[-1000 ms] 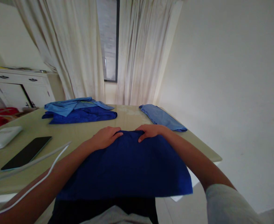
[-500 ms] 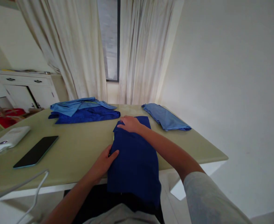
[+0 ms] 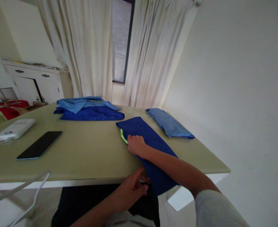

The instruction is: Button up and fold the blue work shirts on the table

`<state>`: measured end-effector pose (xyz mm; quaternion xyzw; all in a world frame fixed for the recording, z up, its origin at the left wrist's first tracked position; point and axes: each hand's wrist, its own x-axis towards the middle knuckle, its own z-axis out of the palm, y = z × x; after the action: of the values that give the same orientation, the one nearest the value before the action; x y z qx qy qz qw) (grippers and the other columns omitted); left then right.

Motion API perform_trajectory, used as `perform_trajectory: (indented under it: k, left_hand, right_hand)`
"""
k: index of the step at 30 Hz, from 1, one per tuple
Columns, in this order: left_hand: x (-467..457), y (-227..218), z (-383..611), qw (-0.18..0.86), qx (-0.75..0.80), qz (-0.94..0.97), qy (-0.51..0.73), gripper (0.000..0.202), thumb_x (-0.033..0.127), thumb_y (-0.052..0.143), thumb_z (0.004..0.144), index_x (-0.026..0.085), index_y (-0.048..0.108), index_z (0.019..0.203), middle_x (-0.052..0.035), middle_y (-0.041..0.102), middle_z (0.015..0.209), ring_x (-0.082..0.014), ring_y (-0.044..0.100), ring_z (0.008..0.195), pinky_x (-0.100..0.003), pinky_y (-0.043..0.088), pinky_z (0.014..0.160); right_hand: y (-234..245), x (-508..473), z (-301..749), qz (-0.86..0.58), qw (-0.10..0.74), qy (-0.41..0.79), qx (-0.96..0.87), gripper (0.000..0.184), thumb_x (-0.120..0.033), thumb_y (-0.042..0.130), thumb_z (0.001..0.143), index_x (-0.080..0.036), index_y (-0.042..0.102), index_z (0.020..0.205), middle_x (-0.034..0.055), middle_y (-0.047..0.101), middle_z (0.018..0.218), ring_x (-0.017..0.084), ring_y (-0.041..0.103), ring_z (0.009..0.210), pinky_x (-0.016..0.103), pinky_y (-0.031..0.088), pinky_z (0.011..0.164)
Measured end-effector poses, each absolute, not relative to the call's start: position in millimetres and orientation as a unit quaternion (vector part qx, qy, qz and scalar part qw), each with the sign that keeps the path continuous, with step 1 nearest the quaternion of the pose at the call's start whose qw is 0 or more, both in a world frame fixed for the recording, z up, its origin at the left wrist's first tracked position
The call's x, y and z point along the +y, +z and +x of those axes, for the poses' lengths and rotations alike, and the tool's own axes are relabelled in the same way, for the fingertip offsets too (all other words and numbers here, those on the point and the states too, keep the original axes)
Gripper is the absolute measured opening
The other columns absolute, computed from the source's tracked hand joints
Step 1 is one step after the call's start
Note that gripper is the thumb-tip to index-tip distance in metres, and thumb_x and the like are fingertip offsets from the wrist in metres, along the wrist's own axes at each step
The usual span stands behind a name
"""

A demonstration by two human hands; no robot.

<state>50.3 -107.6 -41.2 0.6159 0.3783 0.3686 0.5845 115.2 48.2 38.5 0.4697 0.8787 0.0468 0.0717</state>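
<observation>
A dark blue folded cloth garment [image 3: 150, 135] lies slantwise on the table, its near end hanging over the front edge. A strip of bright green trim [image 3: 123, 136] shows along its left side. My right hand [image 3: 136, 145] is closed on that left edge, just beside the trim, with the forearm crossing over the cloth. Below the table's front edge, my left hand [image 3: 131, 190] sits close to the hanging end, fingers loosely bent and apart, holding nothing I can see. Whether its fingertips touch the cloth is unclear.
A light blue folded garment [image 3: 168, 123] lies at the right. Light blue cloth [image 3: 82, 103] rests on royal blue cloth [image 3: 91, 114] at the back left. Left on the table [image 3: 87, 151] are a black phone [image 3: 40, 145] and a white device [image 3: 15, 129] with a cable [image 3: 36, 198].
The dark blue garment has turned, its near end swinging right. My right hand has moved nearer along its left edge. My left hand has let go and dropped toward me. The view has shifted slightly.
</observation>
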Motion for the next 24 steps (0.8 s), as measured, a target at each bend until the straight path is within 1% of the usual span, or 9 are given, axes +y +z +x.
perform_trajectory:
  k: [3, 5, 7, 11, 14, 17, 19, 21, 24]
  left_hand:
    - [-108.2, -37.5, 32.3, 0.574, 0.382, 0.624, 0.367, 0.048, 0.045, 0.059, 0.095, 0.042, 0.056, 0.143, -0.0002, 0.072, 0.121, -0.0215, 0.070, 0.092, -0.033, 0.056, 0.082]
    - [-105.9, -34.5, 17.0, 0.560, 0.386, 0.637, 0.362, 0.045, 0.046, 0.057, 0.096, 0.037, 0.059, 0.140, -0.0020, 0.072, 0.120, -0.0204, 0.070, 0.093, -0.032, 0.056, 0.084]
    - [-100.9, -31.1, -0.6, 0.554, 0.391, 0.638, 0.365, 0.045, 0.048, 0.056, 0.097, 0.032, 0.060, 0.139, -0.0048, 0.071, 0.119, -0.0195, 0.069, 0.094, -0.033, 0.056, 0.088]
    - [-81.7, -24.4, -35.9, 0.504, 0.428, 0.641, 0.389, 0.046, 0.053, 0.055, 0.097, 0.025, 0.061, 0.134, -0.0074, 0.071, 0.114, -0.0196, 0.069, 0.095, -0.035, 0.056, 0.090]
    - [-64.4, -21.5, -54.2, 0.424, 0.473, 0.659, 0.403, 0.045, 0.053, 0.056, 0.095, 0.022, 0.065, 0.127, -0.0073, 0.072, 0.104, -0.0205, 0.069, 0.091, -0.034, 0.056, 0.086]
    - [-53.7, -22.9, -62.5, 0.387, 0.496, 0.662, 0.408, 0.046, 0.054, 0.054, 0.094, 0.021, 0.066, 0.123, -0.0068, 0.073, 0.099, -0.0211, 0.069, 0.087, -0.035, 0.056, 0.084]
    - [-51.8, -26.0, -64.2, 0.385, 0.498, 0.665, 0.402, 0.047, 0.055, 0.054, 0.093, 0.021, 0.066, 0.123, -0.0068, 0.074, 0.099, -0.0219, 0.070, 0.090, -0.035, 0.056, 0.085]
    - [-52.6, -29.0, -64.8, 0.382, 0.504, 0.666, 0.395, 0.048, 0.057, 0.055, 0.092, 0.022, 0.066, 0.123, -0.0066, 0.075, 0.100, -0.0229, 0.071, 0.094, -0.035, 0.056, 0.087]
    - [-54.4, -31.6, -65.8, 0.378, 0.513, 0.669, 0.384, 0.049, 0.058, 0.055, 0.092, 0.022, 0.067, 0.124, -0.0059, 0.076, 0.101, -0.0233, 0.071, 0.097, -0.033, 0.055, 0.087]
  right_hand:
    - [47.7, 53.1, 140.2, 0.455, 0.073, 0.077, 0.884, 0.032, -0.017, 0.053, 0.095, -0.011, 0.062, 0.125, 0.0225, 0.074, 0.112, 0.035, 0.073, 0.107, 0.043, 0.058, 0.085]
    - [60.6, 59.1, 166.8, 0.458, 0.076, 0.073, 0.883, 0.033, -0.019, 0.051, 0.096, -0.015, 0.060, 0.128, 0.0204, 0.075, 0.111, 0.034, 0.074, 0.104, 0.044, 0.057, 0.085]
    - [79.1, 65.6, 202.4, 0.463, 0.059, 0.052, 0.883, 0.034, -0.021, 0.049, 0.097, -0.016, 0.061, 0.128, 0.0184, 0.075, 0.112, 0.032, 0.073, 0.104, 0.044, 0.056, 0.089]
    - [128.7, 69.2, 289.5, 0.443, -0.049, -0.047, 0.894, 0.034, -0.027, 0.048, 0.095, -0.018, 0.068, 0.122, 0.0121, 0.075, 0.116, 0.028, 0.069, 0.110, 0.041, 0.052, 0.102]
    - [170.0, 55.7, 350.7, 0.448, -0.125, -0.138, 0.874, 0.045, -0.043, 0.048, 0.095, -0.019, 0.067, 0.129, 0.0083, 0.075, 0.119, 0.029, 0.069, 0.111, 0.041, 0.055, 0.101]
    - [207.7, 34.1, 399.8, 0.519, -0.158, -0.185, 0.819, 0.051, -0.053, 0.052, 0.091, -0.021, 0.070, 0.126, 0.0130, 0.075, 0.121, 0.029, 0.072, 0.108, 0.039, 0.059, 0.094]
    - [228.6, 21.8, 428.0, 0.566, -0.179, -0.215, 0.775, 0.047, -0.051, 0.058, 0.087, -0.024, 0.073, 0.122, 0.0159, 0.074, 0.121, 0.028, 0.073, 0.106, 0.037, 0.059, 0.091]
    - [245.5, 14.6, 453.9, 0.605, -0.197, -0.225, 0.738, 0.040, -0.046, 0.062, 0.086, -0.026, 0.075, 0.119, 0.0163, 0.075, 0.120, 0.026, 0.074, 0.103, 0.036, 0.059, 0.090]
    - [265.6, 16.5, 484.7, 0.644, -0.199, -0.205, 0.710, 0.031, -0.042, 0.061, 0.092, -0.027, 0.077, 0.115, 0.0165, 0.076, 0.116, 0.024, 0.076, 0.096, 0.038, 0.058, 0.087]
